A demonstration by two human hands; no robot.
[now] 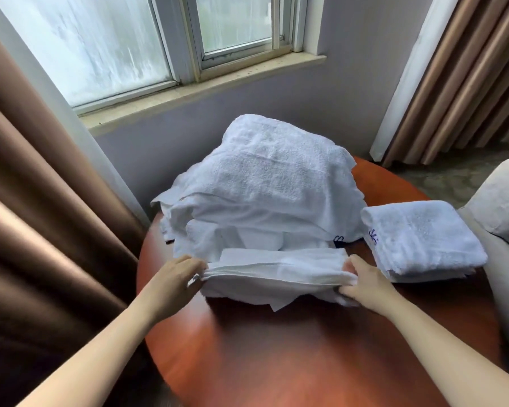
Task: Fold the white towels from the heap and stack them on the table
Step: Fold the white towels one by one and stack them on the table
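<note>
Now: folding one towel at table front, before heap | left hand and right hand pinch its ends | long axis left-right between them | folded stack right, nearer right hand.

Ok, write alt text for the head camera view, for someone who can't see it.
A person's left hand and right hand grip the two ends of a partly folded white towel on a round wooden table. Behind it rises a heap of unfolded white towels; a folded stack lies at the right, with a window beyond.
</note>
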